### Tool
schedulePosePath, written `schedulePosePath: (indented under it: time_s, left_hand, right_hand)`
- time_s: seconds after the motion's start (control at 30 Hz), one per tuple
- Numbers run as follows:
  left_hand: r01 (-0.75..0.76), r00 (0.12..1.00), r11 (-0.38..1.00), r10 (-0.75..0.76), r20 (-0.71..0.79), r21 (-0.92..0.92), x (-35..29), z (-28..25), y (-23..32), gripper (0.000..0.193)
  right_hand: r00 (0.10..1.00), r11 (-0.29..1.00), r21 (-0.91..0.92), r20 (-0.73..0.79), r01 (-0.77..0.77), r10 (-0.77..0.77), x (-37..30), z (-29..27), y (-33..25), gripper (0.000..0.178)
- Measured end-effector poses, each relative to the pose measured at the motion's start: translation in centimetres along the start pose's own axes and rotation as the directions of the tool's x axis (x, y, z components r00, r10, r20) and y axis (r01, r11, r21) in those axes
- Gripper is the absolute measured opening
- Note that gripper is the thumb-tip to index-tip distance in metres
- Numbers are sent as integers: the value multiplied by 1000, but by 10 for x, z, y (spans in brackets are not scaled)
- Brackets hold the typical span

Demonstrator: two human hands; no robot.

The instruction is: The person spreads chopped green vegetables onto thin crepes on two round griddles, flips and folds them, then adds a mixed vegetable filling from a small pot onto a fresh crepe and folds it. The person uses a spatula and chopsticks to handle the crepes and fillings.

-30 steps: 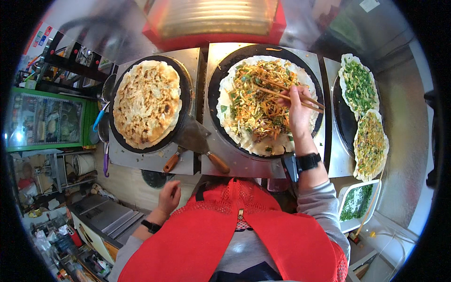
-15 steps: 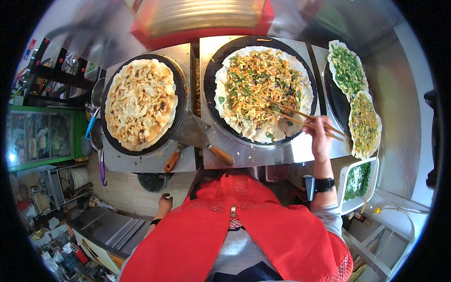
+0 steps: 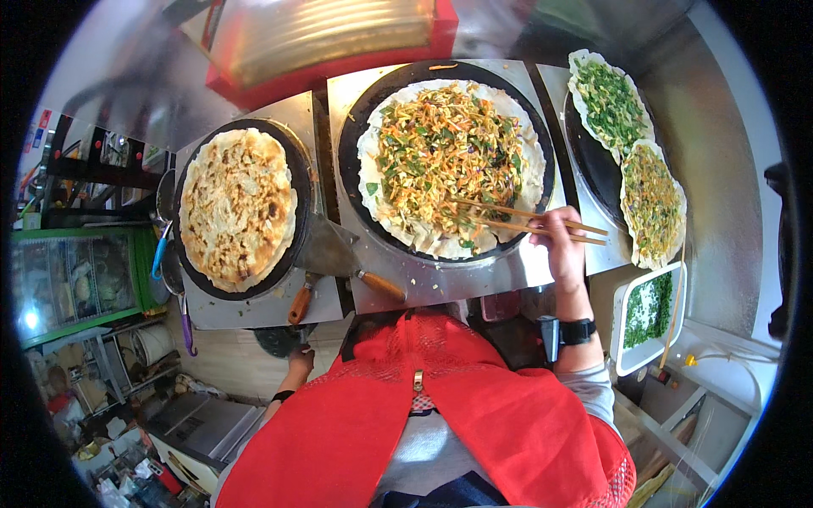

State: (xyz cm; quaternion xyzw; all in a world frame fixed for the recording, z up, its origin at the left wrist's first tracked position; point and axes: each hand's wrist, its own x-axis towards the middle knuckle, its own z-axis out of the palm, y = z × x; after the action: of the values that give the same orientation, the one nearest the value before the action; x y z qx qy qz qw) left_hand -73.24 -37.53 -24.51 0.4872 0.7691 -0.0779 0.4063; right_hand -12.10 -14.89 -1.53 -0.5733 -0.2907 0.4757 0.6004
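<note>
My right hand [image 3: 561, 247] grips a pair of wooden chopsticks [image 3: 517, 220] whose tips lie in the shredded vegetable topping [image 3: 445, 152] of a large flatbread [image 3: 373, 169] on the middle round black griddle [image 3: 354, 127]. My left hand [image 3: 298, 362] hangs low beside my red apron, under the counter edge, close to a dark round object; whether it holds anything cannot be made out. A browned flatbread [image 3: 235, 207] lies on the left griddle [image 3: 292, 148].
Two metal scrapers with wooden handles [image 3: 339, 254] rest between the griddles. At the right, two smaller breads, one with green [image 3: 608, 97] and one with yellow topping [image 3: 650, 203], lie on a third griddle. A white tray of chopped greens [image 3: 648, 309] sits below them.
My right hand with the chopsticks has drawn back from the middle of the topping to the bread's lower right edge. My left hand has dropped lower beside the apron.
</note>
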Motion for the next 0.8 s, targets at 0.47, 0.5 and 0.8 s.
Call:
schedulePosePath:
  time_s: [0.47, 0.5, 0.8]
  left_hand:
    - [-25, 998, 1000, 24, -60, -15, -34, 18, 46, 35]
    - [-21, 998, 1000, 20, -58, -14, -40, 15, 54, 35]
    - [229, 965, 972, -233, -120, -43, -43, -7, 96, 29]
  right_hand:
    - [975, 987, 83, 163, 140, -152, 106, -18, -36, 15]
    - [975, 982, 67, 121, 177, -184, 119, -15, -32, 15]
    - [988, 973, 194, 60, 128, -142, 137, -52, -10, 15]
